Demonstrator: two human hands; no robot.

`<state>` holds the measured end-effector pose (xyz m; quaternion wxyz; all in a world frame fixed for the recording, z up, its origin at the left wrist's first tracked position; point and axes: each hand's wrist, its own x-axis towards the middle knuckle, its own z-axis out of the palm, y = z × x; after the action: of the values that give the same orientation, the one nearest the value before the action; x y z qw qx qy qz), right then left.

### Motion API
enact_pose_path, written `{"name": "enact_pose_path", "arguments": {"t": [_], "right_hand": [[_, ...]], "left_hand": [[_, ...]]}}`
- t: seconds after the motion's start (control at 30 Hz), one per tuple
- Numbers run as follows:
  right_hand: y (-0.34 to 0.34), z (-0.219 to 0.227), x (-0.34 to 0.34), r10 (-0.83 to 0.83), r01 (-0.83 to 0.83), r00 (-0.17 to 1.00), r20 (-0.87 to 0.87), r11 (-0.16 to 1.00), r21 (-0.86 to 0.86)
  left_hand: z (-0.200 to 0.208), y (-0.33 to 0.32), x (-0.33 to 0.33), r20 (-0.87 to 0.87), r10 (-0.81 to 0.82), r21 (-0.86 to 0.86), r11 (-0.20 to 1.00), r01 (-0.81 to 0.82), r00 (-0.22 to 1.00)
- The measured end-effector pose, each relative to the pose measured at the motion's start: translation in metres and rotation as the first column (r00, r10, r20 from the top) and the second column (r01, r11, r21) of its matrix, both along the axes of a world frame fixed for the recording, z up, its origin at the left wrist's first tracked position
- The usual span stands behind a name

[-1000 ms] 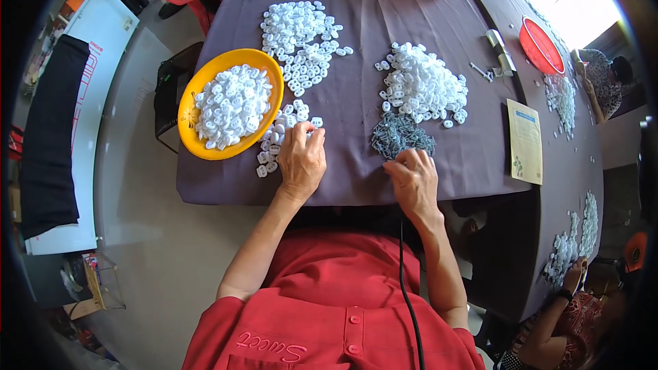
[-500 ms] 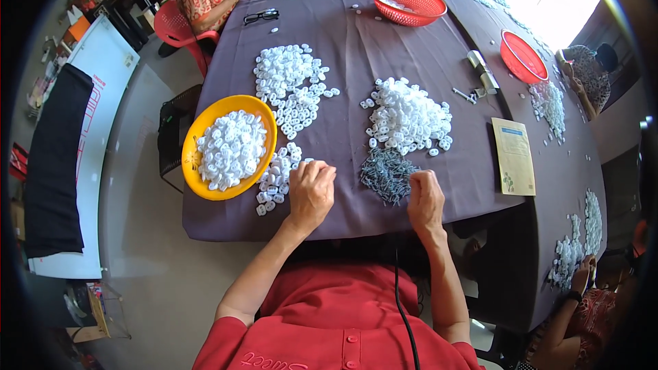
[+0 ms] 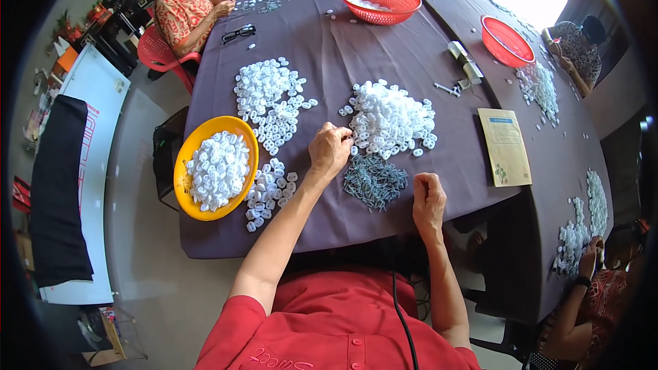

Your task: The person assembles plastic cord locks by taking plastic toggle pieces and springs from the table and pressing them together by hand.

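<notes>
The dark purple cloth-covered table (image 3: 452,144) takes up most of my view, and at its far left I see a co-worker (image 3: 184,17) seated in an orange patterned shirt, both hands together. A red basket (image 3: 387,15) stands at the far middle, white pieces inside it. At the near left sits the yellow bowl (image 3: 182,164), heaped with small white pieces. To its right, across a stretch of cloth, I have the large white heap (image 3: 392,120); a looser white spread (image 3: 264,85) lies to the left of that, beyond the bowl. The tan packet (image 3: 505,147) lies flat farther right. Directly on the near side of the large heap is a pile of thin grey pins (image 3: 375,181), and a small white cluster (image 3: 269,195) lies just right of the bowl.

The left hand (image 3: 330,147) reaches to the left edge of the large heap, fingers curled and tips drawn nearly together; I can't tell whether they grip a piece. The right hand (image 3: 430,202) is just right of the pins, fingers folded in toward the thumb, and what it may hold is hidden from me. Dark-framed glasses (image 3: 239,33) rest at the far left, near one loose white piece (image 3: 251,46).
</notes>
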<state>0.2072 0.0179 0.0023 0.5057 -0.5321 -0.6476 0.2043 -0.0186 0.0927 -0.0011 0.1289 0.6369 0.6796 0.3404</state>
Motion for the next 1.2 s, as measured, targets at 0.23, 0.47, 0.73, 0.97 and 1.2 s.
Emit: {"name": "enact_pose_path", "arguments": {"t": [0.23, 0.47, 0.73, 0.97, 1.2], "right_hand": [[-0.004, -0.002, -0.002, 0.009, -0.010, 0.999, -0.034, 1.000, -0.019], [-0.013, 0.004, -0.015, 0.102, -0.104, 0.993, -0.063, 0.994, -0.022], [-0.030, 0.017, -0.097, 0.400, -0.485, 0.825, -0.399, 0.863, -0.138], [-0.031, -0.003, -0.110, 0.381, -0.555, 0.755, -0.533, 0.804, -0.213], [-0.031, -0.009, -0.109, 0.410, -0.483, 0.843, -0.348, 0.863, -0.152]], "left_hand": [[0.005, -0.009, -0.006, 0.054, 0.027, -0.025, 0.999, -0.026, 0.998], [0.015, -0.083, -0.014, 0.923, 0.018, -0.109, 0.970, 0.216, 0.384], [0.001, -0.126, -0.015, 0.992, 0.120, -0.108, 0.959, 0.264, -0.027], [-0.006, -0.133, -0.015, 0.996, 0.086, -0.086, 0.970, 0.228, 0.009], [0.002, -0.145, -0.014, 0.955, -0.055, -0.013, 0.974, 0.227, 0.291]]}}
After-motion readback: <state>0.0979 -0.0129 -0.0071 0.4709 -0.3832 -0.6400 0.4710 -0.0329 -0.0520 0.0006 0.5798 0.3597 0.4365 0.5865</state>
